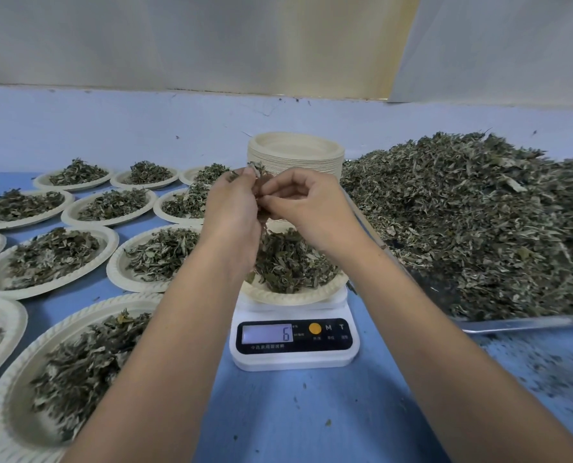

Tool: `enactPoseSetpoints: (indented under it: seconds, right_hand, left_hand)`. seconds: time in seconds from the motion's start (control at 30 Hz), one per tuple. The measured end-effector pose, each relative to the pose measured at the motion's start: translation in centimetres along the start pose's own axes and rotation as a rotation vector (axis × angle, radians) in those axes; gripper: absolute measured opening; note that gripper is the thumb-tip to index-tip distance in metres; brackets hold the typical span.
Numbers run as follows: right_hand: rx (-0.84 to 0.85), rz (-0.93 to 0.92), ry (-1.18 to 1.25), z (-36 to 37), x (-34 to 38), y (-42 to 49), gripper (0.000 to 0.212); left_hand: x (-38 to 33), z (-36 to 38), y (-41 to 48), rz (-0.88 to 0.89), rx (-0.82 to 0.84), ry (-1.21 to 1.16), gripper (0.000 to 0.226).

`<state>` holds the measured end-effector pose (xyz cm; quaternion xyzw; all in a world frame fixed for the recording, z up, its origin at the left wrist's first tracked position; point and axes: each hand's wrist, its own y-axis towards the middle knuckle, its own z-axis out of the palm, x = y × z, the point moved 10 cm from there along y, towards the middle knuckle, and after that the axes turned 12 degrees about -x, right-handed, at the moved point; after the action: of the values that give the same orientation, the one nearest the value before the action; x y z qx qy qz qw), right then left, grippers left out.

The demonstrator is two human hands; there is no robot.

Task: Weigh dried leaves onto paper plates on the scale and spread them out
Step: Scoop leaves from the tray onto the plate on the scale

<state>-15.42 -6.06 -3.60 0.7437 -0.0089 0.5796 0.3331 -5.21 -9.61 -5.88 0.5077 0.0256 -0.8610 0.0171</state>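
Head view, hands [233, 212] [312, 208] pinching leaf clump [261, 173], long axis vertical

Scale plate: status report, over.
Both up: left hand and right hand pinching one clump of dried leaves above the plate. Plate on scale, leaves heaped in it, display shows 6. Nothing blocking the plate.

Down below the left hand [233, 208] and the right hand [307, 203], on the near face of the white scale [294, 342], the lit display [267, 333] reads 6, with a small mark after it too faint to make out. Further right on the dark panel, a white M [328, 327], then a white T [342, 326]. Small Chinese characters run under the display and under the letters, too fine to read.
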Motion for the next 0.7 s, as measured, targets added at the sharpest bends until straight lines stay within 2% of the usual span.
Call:
enactPoseSetpoints:
  seconds: [0.2,0.4,0.6,0.7]
  right_hand:
    - [-0.113,0.012,-0.091,-1.9,-0.6,0.5,0.023]
    - [-0.108,0.013,-0.157,-2.4,-1.1,0.6,0.017]
    - [-0.074,-0.001,-0.053,-1.6,-0.4,0.5,0.017]
    - [-0.024,-0.028,0.048,-0.6,0.4,0.2,0.026]
  left_hand:
    - [0.0,-1.0,0.3,-0.041,-0.036,-0.029,0.02]
    - [0.2,-1.2,0.4,-0.059,-0.041,-0.007,0.018]
    - [0.5,-0.8,0.3,-0.075,-0.026,-0.018,0.014]
    - [0.7,0.1,-0.2,-0.084,0.009,-0.03,0.015]
